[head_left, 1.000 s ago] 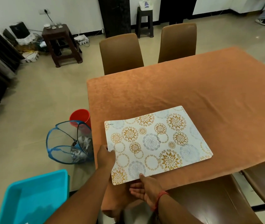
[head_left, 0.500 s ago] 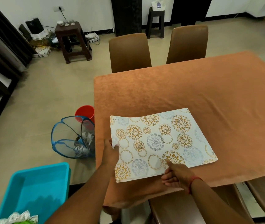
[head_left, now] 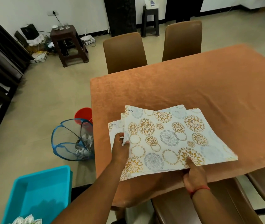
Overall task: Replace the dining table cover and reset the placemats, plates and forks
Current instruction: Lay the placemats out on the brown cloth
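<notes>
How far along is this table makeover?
The orange table cover is already on. Both hands, left hand and right hand, hold a fanned stack of placemats at the near edge, none yet at a seat. No plates or forks are on the table.

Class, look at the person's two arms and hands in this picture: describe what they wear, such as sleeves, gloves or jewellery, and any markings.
Both forearms are bare: no sleeves reach into view and neither hand wears a glove. The right hand has a thin red thread band tied round its wrist. The left hand and its wrist carry nothing visible: no watch, band or ring. No markings show on either arm.
</notes>
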